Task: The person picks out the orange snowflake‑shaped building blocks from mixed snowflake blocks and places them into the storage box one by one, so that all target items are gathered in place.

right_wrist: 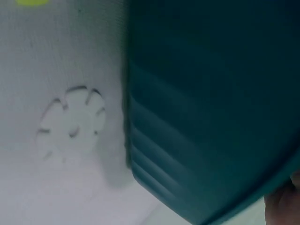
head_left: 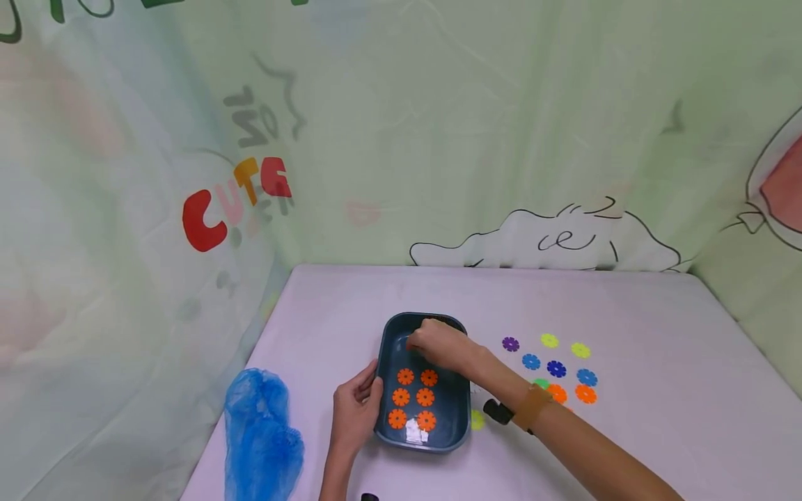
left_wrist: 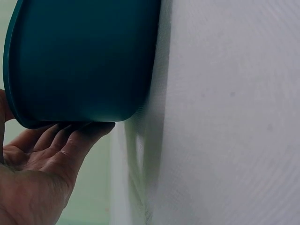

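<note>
A dark blue-green tray [head_left: 450, 433] stands on the table, with two columns of orange notched discs [head_left: 425, 397] laid flat on its floor. At the tray's left side my left hand [head_left: 357, 410] grips the rim, thumb near the top edge and fingers against the outer wall [left_wrist: 89, 98]. Inside the tray's far part, my right hand [head_left: 441, 344] pinches a small red disc [head_left: 410, 344], mostly covered by the fingers. Just outside the tray's right wall lies a white notched disc [right_wrist: 72, 122].
Loose discs lie right of the tray: purple [head_left: 510, 344], yellow [head_left: 580, 350], blue [head_left: 556, 369] and orange [head_left: 585, 394], some hidden under the right forearm. A crumpled blue plastic bag [head_left: 260, 431] rests at the table's left edge. Printed curtains [head_left: 401, 139] hang behind.
</note>
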### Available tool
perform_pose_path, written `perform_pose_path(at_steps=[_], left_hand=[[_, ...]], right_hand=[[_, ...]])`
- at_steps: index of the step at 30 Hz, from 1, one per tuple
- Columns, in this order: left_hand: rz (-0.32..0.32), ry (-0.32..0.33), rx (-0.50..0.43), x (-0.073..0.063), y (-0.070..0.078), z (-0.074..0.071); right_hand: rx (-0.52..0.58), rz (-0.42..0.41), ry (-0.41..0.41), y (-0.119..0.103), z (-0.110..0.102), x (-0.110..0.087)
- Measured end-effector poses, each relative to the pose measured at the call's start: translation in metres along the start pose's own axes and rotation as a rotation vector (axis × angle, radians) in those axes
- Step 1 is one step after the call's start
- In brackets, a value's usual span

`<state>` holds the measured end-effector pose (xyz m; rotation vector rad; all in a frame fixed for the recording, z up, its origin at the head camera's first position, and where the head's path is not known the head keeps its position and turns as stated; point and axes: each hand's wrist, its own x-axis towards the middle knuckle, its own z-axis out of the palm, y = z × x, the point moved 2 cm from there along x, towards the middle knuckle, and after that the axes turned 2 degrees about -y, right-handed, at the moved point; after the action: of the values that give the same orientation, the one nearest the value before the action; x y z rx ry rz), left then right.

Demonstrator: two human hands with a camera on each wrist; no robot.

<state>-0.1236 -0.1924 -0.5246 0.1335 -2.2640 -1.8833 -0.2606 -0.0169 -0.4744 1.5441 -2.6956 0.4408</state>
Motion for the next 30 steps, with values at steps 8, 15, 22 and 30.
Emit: perform_pose_path(at_steps=[8, 15, 22, 30], left_hand=[[-0.001, -0.006, -0.004, 0.001, -0.001, -0.001], [0.017, -0.009, -0.016, 0.003, -0.003, -0.001], [0.026, -0.009, -0.012, 0.003, -0.004, -0.001], [0.021, -0.008, 0.001, 0.003, -0.002, -0.001]], right_hand=[[-0.009, -0.028, -0.003, 0.003, 0.014, 0.005], [-0.022, -0.036, -0.044, -0.003, 0.017, 0.006], [-0.06, -0.06, -0.079, -0.007, 0.021, 0.007], [-0.101, -0.086, -0.06, -0.007, 0.024, 0.008]])
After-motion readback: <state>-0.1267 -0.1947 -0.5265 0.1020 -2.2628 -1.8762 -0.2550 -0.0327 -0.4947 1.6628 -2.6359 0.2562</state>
